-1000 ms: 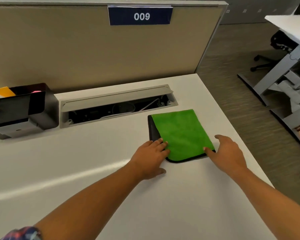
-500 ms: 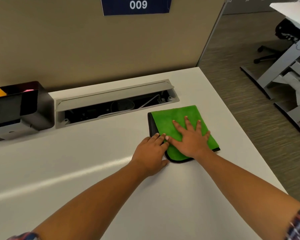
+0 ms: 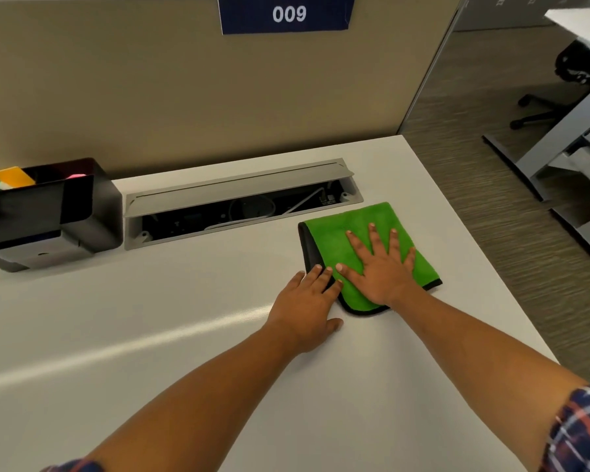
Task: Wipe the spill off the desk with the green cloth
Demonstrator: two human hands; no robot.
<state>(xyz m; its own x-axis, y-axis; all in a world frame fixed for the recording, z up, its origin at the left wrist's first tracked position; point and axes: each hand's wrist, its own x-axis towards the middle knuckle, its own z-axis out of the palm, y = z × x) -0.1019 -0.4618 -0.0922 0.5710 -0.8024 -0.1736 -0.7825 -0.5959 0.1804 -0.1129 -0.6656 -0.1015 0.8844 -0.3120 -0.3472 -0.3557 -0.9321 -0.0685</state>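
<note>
Two hands are at the cloth, and little of the wiping can be judged done. At the far left of the bench (image 3: 82, 335) stands a black organizer (image 3: 53, 212) with coloured items inside, and next to it an open cable tray (image 3: 239, 206) set into the surface, both well apart from the work. Moving right, the left hand (image 3: 304, 308) lies palm down on the bare bench, its fingers (image 3: 315, 272) held close together with the tips touching the near left edge of the green cloth (image 3: 338, 240); it grips nothing. The cloth lies folded flat near the right edge of the bench, just in front of the tray's right end, a dark underside showing along its left fold. The right hand (image 3: 382, 267) presses flat on top of it, fingers spread wide, holding by pressure rather than pinching.

No spill shows anywhere on the pale surface; a bright streak across the bench looks like reflected light, not liquid. Whether a wet patch lies under the cloth cannot be told. By the look of it, the person is placed to push the cloth, so the wiping strokes themselves appear mostly left to do.
</note>
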